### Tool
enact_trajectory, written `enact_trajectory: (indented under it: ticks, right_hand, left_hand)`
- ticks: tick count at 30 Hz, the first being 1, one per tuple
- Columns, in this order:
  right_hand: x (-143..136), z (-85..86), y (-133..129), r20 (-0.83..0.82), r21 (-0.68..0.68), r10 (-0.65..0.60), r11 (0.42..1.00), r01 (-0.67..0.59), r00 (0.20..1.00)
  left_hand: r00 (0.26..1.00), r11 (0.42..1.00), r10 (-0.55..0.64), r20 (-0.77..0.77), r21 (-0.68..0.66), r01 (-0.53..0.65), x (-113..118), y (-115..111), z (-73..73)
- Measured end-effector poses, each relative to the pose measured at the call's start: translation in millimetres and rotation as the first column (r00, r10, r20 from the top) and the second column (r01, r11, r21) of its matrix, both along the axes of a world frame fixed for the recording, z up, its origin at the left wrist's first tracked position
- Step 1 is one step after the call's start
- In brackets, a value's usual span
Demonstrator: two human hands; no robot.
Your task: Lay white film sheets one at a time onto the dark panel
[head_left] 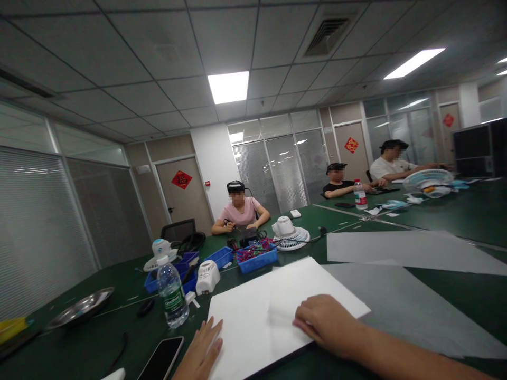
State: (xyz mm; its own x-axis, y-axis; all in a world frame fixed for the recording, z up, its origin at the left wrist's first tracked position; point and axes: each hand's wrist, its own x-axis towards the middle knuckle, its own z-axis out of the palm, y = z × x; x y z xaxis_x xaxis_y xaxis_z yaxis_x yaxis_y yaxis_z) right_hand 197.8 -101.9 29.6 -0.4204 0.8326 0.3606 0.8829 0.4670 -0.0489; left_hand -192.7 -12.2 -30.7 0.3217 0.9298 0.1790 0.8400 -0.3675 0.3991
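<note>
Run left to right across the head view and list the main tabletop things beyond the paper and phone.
Yellow item, metal dish, small black object, green-labelled bottle, white housing, blue bin of wires, white fan, red-labelled bottle.

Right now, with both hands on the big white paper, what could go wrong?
The water bottle stands close to the white paper and the left hand, so a bump might tip it. The phone lies right beside that hand, which could knock it. The right hand has its fingers curled over the paper, so a quick tug might crease it.
</note>
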Motion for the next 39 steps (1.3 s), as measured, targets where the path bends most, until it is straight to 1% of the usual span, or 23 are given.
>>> enact_trajectory:
  ticks: [2, 3, 4, 5, 6, 7, 8, 10, 12, 13, 15, 18, 20, 23, 26, 29, 31, 32, 34, 35, 37, 39]
  right_hand:
    - [-21.2, -1.9, -14.1, -0.094, -0.063, 0.178, 0.981, -0.185, 0.979]
    - [-26.3, -1.9, -18.9, -0.149, -0.079, 0.244, 0.963, -0.258, 0.958]
    - [-28.1, -1.3, -21.7, -0.199, -0.076, 0.277, 0.952, -0.297, 0.940]
    - [-26.9, -0.5, -22.5, -0.232, -0.059, 0.274, 0.954, -0.295, 0.933]
    - [-23.6, 0.4, -21.2, -0.247, -0.037, 0.243, 0.965, -0.259, 0.938]
    - [-18.7, 1.1, -18.2, -0.244, -0.014, 0.182, 0.982, -0.191, 0.952]
    - [-13.0, 1.5, -13.9, -0.223, 0.005, 0.099, 0.995, -0.100, 0.970]
    - [-1.6, 1.0, -3.9, -0.149, 0.017, -0.072, 0.997, 0.075, 0.986]
    - [6.9, -0.8, 4.0, -0.088, 0.009, -0.162, 0.986, 0.164, 0.983]
    - [9.5, -1.9, 6.2, -0.078, 0.000, -0.169, 0.986, 0.169, 0.983]
    - [11.0, -3.3, 7.0, -0.097, -0.030, -0.113, 0.993, 0.111, 0.989]
    - [6.8, -2.5, 3.1, -0.173, -0.082, 0.034, 0.995, -0.049, 0.984]
    - [3.7, -0.5, 0.6, -0.219, -0.101, 0.123, 0.984, -0.148, 0.968]
    - [4.2, 1.9, -1.2, -0.278, -0.124, 0.209, 0.960, -0.251, 0.938]
    - [10.6, 0.7, -2.2, -0.326, -0.181, 0.222, 0.939, -0.291, 0.919]
    - [19.4, -3.4, -0.3, -0.373, -0.260, 0.186, 0.919, -0.295, 0.909]
    - [28.4, -6.3, 6.6, -0.374, -0.259, 0.135, 0.935, -0.243, 0.917]
    - [35.4, -7.6, 12.4, -0.364, -0.242, 0.097, 0.951, -0.195, 0.926]
    - [56.5, -10.1, 27.8, -0.332, -0.191, -0.011, 0.980, -0.056, 0.943]
    - [71.2, -11.5, 36.4, -0.318, -0.168, -0.075, 0.986, 0.021, 0.945]
    - [107.0, -14.9, 51.9, -0.282, -0.135, -0.214, 0.974, 0.182, 0.935]
    - [145.7, -19.3, 62.0, -0.233, -0.117, -0.378, 0.925, 0.361, 0.896]
  left_hand:
    - [0.999, 0.999, -0.010, -0.031, -0.032, 0.009, 1.0, -2.7, 5.2]
    - [0.999, 0.999, -0.019, -0.050, -0.045, 0.017, 1.3, -4.4, 8.0]
    - [0.997, 0.998, -0.027, -0.066, -0.055, 0.024, 1.5, -6.1, 10.8]
    - [0.997, 0.998, -0.031, -0.075, -0.063, 0.027, 1.5, -7.7, 13.2]
    - [0.997, 0.997, -0.033, -0.074, -0.067, 0.028, 1.5, -9.2, 15.2]
    - [0.997, 0.997, -0.030, -0.067, -0.073, 0.026, 1.5, -10.6, 16.8]
    - [0.998, 0.996, -0.032, -0.054, -0.079, 0.028, 1.6, -11.8, 17.9]
    - [0.999, 0.996, -0.028, -0.027, -0.090, 0.026, 2.2, -13.8, 19.7]
    - [1.000, 0.994, -0.016, -0.019, -0.108, 0.013, 3.1, -15.7, 21.6]
    - [1.000, 0.993, -0.008, -0.020, -0.118, 0.006, 3.6, -16.6, 22.6]
    - [1.000, 0.992, -0.004, -0.021, -0.129, 0.001, 4.6, -18.0, 24.6]
    - [0.999, 0.993, -0.010, -0.036, -0.120, 0.005, 5.6, -18.6, 26.2]
    - [0.999, 0.994, -0.018, -0.035, -0.105, 0.014, 5.8, -17.9, 25.7]
    - [0.999, 0.996, -0.033, -0.023, -0.080, 0.031, 4.7, -15.8, 22.8]
    - [0.998, 0.996, -0.047, -0.049, -0.075, 0.043, 3.0, -11.9, 18.4]
    - [0.996, 0.996, -0.052, -0.066, -0.076, 0.047, 2.5, -7.1, 13.7]
    - [0.997, 0.996, -0.056, -0.056, -0.072, 0.052, 2.7, -4.8, 11.1]
    - [0.997, 0.996, -0.056, -0.046, -0.071, 0.053, 2.8, -4.2, 10.2]
    - [0.998, 0.996, -0.056, -0.027, -0.074, 0.054, 2.5, -3.6, 8.8]
    - [0.998, 0.996, -0.056, -0.019, -0.074, 0.055, 2.1, -3.5, 8.1]
    - [0.998, 0.996, -0.059, -0.004, -0.065, 0.058, 1.0, -3.0, 6.6]
    - [0.998, 0.996, -0.070, -0.002, -0.047, 0.070, 0.0, -1.9, 4.2]
